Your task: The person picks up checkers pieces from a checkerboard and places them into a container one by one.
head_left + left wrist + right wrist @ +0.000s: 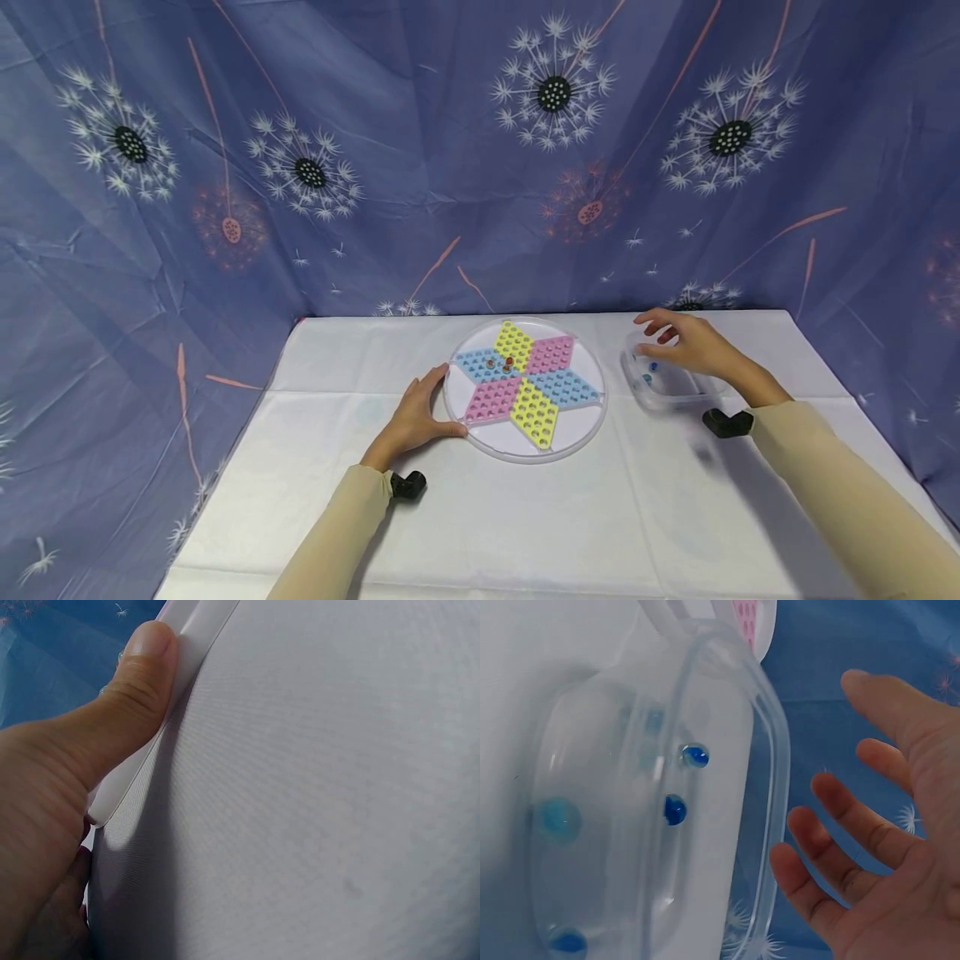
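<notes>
While left fingers [432, 378] touch the board [581, 425] (star-patterned), marbles [676, 810] sit boxed.

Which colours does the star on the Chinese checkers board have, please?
The star is yellow, pink and light blue, clearest in the head view.

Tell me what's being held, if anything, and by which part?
Nothing is plainly gripped: the left hand touches the game board at its left rim; the right hand is empty.

Between board [581, 425] and box [678, 402], a hand's passage is left over the table [525, 525]. The board's left edge is blocked by the left hand [415, 417]. The box's open top is overhung by the right hand [690, 343]; behind the table, reach is stopped by the curtain [450, 167].
</notes>
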A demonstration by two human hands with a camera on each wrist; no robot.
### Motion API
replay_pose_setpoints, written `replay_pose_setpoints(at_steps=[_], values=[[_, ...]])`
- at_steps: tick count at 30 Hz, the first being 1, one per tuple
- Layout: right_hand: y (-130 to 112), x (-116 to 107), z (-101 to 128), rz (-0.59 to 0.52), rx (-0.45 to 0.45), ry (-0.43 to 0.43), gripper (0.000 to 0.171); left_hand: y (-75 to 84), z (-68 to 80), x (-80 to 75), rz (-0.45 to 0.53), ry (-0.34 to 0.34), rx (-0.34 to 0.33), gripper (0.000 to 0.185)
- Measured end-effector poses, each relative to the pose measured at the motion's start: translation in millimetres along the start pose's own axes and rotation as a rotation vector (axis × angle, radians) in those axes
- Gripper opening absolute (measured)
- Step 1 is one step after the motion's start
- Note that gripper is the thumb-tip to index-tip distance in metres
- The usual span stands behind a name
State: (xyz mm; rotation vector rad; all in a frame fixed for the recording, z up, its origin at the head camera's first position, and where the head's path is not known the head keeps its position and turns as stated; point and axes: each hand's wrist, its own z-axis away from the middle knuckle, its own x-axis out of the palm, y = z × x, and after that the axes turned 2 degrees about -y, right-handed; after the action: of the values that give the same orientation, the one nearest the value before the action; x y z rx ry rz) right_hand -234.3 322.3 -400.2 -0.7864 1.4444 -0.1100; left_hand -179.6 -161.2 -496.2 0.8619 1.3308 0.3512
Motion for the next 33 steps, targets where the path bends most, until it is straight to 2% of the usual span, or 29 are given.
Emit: replay_pose_setpoints(at_steps=[9, 23, 33], values=[[-15.6, -3.8, -9.8, -0.033, -0.003, -0.043, 0.064, 0.1, 0.0, 0.0, 0.003, 0.003, -0.004, 0.123], [-29.3, 1.4, -22.8, -0.024, -0.042, -0.047, 0.062, -0.1, 0.5, -1.1, -0.004, 0.002, 0.005, 0.123], [-50.7, 14.8, -45.5, -0.028, -0.089, -0.067, 0.062, -2.1, -1.3, 0.4, -0.006, 0.007, -0.003, 0.123]])
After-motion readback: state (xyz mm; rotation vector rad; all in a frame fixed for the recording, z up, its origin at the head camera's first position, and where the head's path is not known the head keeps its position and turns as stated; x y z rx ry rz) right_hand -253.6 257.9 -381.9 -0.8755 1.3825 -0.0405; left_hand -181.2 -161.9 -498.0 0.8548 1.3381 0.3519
